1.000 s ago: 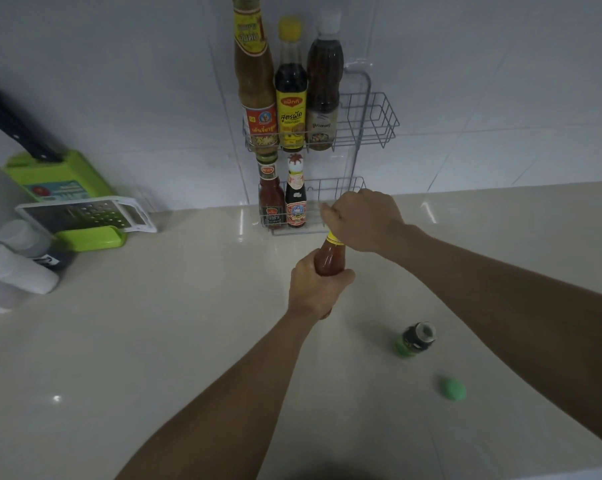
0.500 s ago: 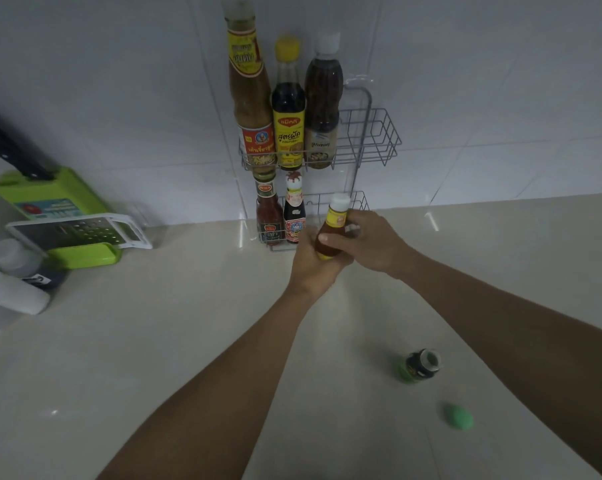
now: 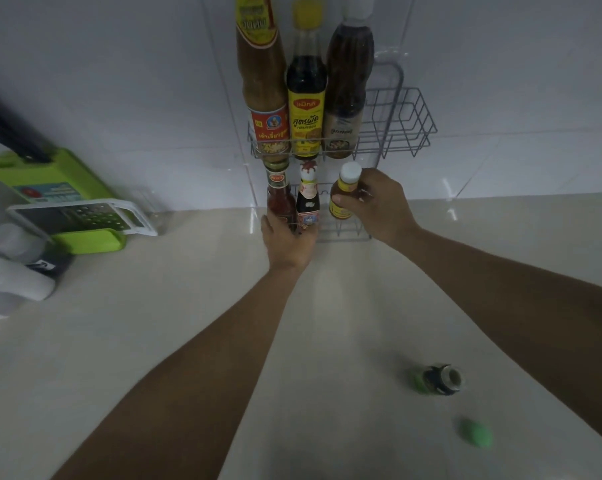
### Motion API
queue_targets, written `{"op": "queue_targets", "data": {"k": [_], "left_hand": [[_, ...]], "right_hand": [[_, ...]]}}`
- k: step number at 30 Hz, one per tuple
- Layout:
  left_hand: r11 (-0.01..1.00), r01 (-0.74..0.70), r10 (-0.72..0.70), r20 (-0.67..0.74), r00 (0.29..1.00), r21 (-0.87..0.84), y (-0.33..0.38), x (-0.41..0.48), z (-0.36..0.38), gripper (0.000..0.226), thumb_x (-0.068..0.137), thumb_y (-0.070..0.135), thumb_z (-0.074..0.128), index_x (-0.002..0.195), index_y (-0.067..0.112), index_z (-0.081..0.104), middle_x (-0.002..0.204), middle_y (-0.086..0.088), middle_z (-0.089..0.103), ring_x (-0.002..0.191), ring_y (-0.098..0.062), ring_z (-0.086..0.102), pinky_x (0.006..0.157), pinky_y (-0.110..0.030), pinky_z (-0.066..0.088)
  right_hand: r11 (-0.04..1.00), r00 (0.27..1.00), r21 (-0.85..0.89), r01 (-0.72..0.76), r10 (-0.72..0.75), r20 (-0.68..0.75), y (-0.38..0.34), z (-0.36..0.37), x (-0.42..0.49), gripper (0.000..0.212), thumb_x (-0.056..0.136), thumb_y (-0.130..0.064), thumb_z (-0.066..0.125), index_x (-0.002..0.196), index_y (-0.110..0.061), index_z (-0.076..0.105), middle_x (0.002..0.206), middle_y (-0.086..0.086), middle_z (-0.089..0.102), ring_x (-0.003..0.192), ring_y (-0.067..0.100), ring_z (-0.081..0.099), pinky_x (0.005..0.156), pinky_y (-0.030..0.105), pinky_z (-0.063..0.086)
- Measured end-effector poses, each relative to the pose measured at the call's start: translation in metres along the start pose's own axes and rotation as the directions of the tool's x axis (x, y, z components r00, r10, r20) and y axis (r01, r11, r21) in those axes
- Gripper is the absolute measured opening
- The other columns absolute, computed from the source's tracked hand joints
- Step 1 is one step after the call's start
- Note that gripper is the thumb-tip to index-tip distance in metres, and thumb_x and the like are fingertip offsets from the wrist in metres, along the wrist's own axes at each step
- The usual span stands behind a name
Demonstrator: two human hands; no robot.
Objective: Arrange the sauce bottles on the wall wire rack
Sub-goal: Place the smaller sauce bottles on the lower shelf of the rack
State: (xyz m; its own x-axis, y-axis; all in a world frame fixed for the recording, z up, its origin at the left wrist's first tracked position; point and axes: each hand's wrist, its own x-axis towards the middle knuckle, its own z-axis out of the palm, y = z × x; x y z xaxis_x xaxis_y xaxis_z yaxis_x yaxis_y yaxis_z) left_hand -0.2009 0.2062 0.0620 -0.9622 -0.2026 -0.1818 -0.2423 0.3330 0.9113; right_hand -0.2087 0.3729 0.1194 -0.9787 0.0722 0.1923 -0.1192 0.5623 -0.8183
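Observation:
A two-tier wire rack [image 3: 412, 131] hangs on the white tiled wall. Its upper basket holds three tall sauce bottles [image 3: 306, 109]. In the lower basket [image 3: 344, 235] stand a red chili sauce bottle [image 3: 279, 199] and a dark bottle with a red-white label [image 3: 307, 202]. My right hand [image 3: 379, 209] grips a small white-capped bottle with a yellow label [image 3: 344, 194] and holds it at the lower basket, right of the dark bottle. My left hand [image 3: 287, 242] rests against the front of the lower basket, fingers around the red chili sauce bottle.
On the beige counter [image 3: 154, 341] lie a small dark jar on its side [image 3: 441, 379] and a green lid [image 3: 476, 434] at the near right. A green grater box [image 3: 60, 199] and white containers [image 3: 12, 271] stand at the left.
The small bottle went from both hands over the counter up to the lower basket, now held by my right hand alone. My left hand let go and moved to the red bottle.

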Motion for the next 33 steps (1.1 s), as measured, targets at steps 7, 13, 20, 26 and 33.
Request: {"op": "queue_targets", "data": {"k": [7, 13, 20, 26, 33], "left_hand": [[0.993, 0.085, -0.083, 0.032, 0.996, -0.076, -0.064, 0.046, 0.017, 0.106, 0.057, 0.067, 0.078, 0.145, 0.021, 0.043, 0.142, -0.006, 0.057, 0.131, -0.026, 0.057, 0.109, -0.049, 0.048], [0.997, 0.02, -0.017, 0.055, 0.998, -0.069, -0.037, 0.026, 0.002, 0.093, 0.06, 0.047, 0.073, 0.145, 0.023, 0.043, 0.138, -0.005, 0.057, 0.127, -0.024, 0.057, 0.107, -0.048, 0.05], [0.997, 0.056, -0.049, 0.099, 0.994, -0.061, -0.044, 0.029, 0.003, 0.102, 0.058, 0.047, 0.072, 0.149, 0.018, 0.037, 0.144, -0.009, 0.051, 0.13, -0.027, 0.055, 0.109, -0.05, 0.049], [0.997, 0.069, -0.07, 0.08, 0.994, 0.02, -0.018, -0.002, -0.007, 0.112, 0.077, 0.035, 0.074, 0.161, 0.009, 0.005, 0.165, -0.011, 0.015, 0.148, -0.032, 0.031, 0.122, -0.043, 0.03], [0.982, -0.191, 0.186, 0.241, 0.953, -0.001, -0.024, -0.051, 0.01, 0.094, 0.079, 0.008, 0.073, 0.156, 0.014, 0.018, 0.15, -0.008, 0.031, 0.134, -0.023, 0.041, 0.111, -0.032, 0.039]], "right_hand": [[0.993, 0.99, -0.048, -0.112, 0.115, 0.079, 0.016, 0.022, 0.025, 0.026, 0.085, -0.024, 0.075, 0.105, -0.01, 0.068, 0.097, 0.004, 0.071, 0.09, 0.017, 0.064, 0.077, 0.02, 0.049], [0.977, 0.973, -0.128, -0.171, 0.188, 0.133, 0.034, 0.039, 0.032, 0.034, 0.088, -0.033, 0.071, 0.113, -0.011, 0.063, 0.113, 0.009, 0.07, 0.104, 0.024, 0.064, 0.082, 0.027, 0.043], [0.963, 0.961, -0.186, -0.194, 0.225, 0.161, 0.036, 0.041, 0.031, 0.04, 0.09, -0.038, 0.068, 0.118, -0.011, 0.06, 0.117, 0.01, 0.068, 0.109, 0.027, 0.061, 0.084, 0.028, 0.04], [0.962, 0.946, -0.198, -0.188, 0.231, 0.227, 0.028, 0.034, 0.025, 0.05, 0.09, -0.043, 0.066, 0.129, -0.014, 0.055, 0.127, 0.008, 0.063, 0.12, 0.027, 0.056, 0.088, 0.028, 0.037], [0.944, 0.957, -0.277, -0.177, 0.231, 0.175, 0.007, -0.006, 0.004, 0.08, 0.093, -0.048, 0.061, 0.155, -0.012, 0.026, 0.159, 0.009, 0.034, 0.145, 0.026, 0.032, 0.115, 0.034, 0.028]]}}
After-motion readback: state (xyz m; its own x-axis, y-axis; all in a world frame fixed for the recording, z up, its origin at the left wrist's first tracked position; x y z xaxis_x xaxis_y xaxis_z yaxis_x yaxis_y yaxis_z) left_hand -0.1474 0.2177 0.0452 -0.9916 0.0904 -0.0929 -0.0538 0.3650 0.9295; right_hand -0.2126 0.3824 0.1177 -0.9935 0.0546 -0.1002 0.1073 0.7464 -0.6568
